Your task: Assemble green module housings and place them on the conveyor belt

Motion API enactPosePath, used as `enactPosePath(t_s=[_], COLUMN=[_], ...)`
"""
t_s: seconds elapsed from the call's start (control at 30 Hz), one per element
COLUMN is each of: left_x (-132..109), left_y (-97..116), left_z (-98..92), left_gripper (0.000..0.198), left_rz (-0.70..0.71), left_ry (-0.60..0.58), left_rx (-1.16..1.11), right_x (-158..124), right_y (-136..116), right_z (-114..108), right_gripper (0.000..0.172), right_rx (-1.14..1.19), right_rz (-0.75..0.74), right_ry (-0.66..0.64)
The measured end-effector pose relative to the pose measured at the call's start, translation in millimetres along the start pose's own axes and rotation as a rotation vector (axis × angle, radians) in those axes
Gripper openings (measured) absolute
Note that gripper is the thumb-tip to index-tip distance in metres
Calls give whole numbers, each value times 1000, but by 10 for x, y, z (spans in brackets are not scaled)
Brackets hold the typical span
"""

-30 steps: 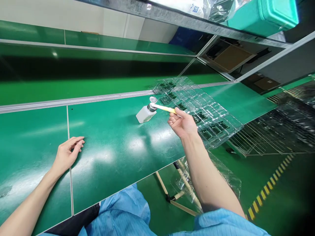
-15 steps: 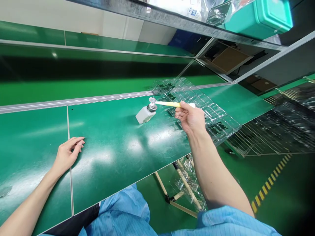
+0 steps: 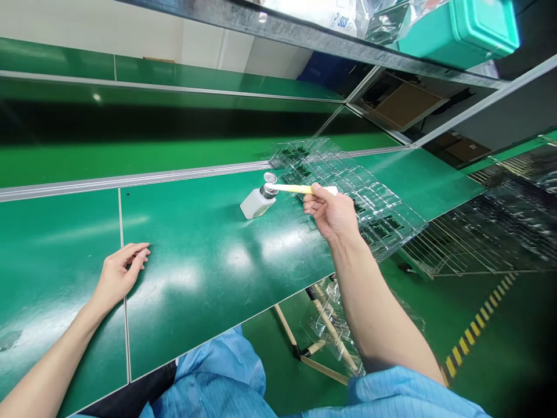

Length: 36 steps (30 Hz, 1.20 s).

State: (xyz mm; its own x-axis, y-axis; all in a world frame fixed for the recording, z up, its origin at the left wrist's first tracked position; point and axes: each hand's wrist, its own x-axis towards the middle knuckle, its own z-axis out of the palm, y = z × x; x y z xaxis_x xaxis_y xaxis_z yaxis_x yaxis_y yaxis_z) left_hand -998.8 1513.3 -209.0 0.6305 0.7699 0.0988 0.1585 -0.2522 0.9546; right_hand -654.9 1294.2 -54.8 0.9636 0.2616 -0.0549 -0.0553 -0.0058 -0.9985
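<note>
My right hand [image 3: 333,210] is closed around a slim yellow-and-white brush [image 3: 300,188], pinching it near its white end. The brush's far tip meets the metal top of a small white pump bottle [image 3: 256,204]; its bristles are too small to make out. The bottle stands on the green bench, its round metal lid [image 3: 270,177] flipped up at the back. My left hand [image 3: 120,271] rests on the bench to the left, fingers loosely stretched out, with nothing in it.
Clear plastic trays [image 3: 348,174] with dark green boards in some pockets lie right of the bottle, behind my right hand. A metal shelf [image 3: 304,38] crosses above, carrying a teal box [image 3: 461,35] and plastic bags. The green bench [image 3: 183,313] ends near my body.
My right hand has moved slightly left and down, bringing the brush tip from beside the raised lid onto the bottle's top. My left hand and the bottle have stayed put.
</note>
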Motion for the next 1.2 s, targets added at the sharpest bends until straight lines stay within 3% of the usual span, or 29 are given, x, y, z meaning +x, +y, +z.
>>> enactPosePath(t_s=[0.13, 0.23, 0.53, 0.73, 1.0, 1.2], left_x=[5, 8, 13, 13, 19, 13], left_y=[16, 14, 2, -3, -22, -25], left_z=[3, 4, 12, 9, 10, 12], left_gripper=[37, 37, 36, 34, 36, 36], left_rz=[5, 6, 4, 7, 20, 27], left_ry=[4, 5, 3, 0, -1, 0], left_rx=[2, 5, -3, -7, -5, -7], right_x=[53, 82, -75, -72, 46, 142], right_y=[80, 110, 251, 397, 563, 605], right_z=[-53, -109, -158, -210, -267, -224], right_gripper=[24, 24, 28, 20, 28, 32], right_rx=[-20, -44, -444, -862, -1124, -1153], right_rz=[-33, -145, -747, -1075, -1270, -1271], right_ry=[7, 21, -19, -160, -183, -132])
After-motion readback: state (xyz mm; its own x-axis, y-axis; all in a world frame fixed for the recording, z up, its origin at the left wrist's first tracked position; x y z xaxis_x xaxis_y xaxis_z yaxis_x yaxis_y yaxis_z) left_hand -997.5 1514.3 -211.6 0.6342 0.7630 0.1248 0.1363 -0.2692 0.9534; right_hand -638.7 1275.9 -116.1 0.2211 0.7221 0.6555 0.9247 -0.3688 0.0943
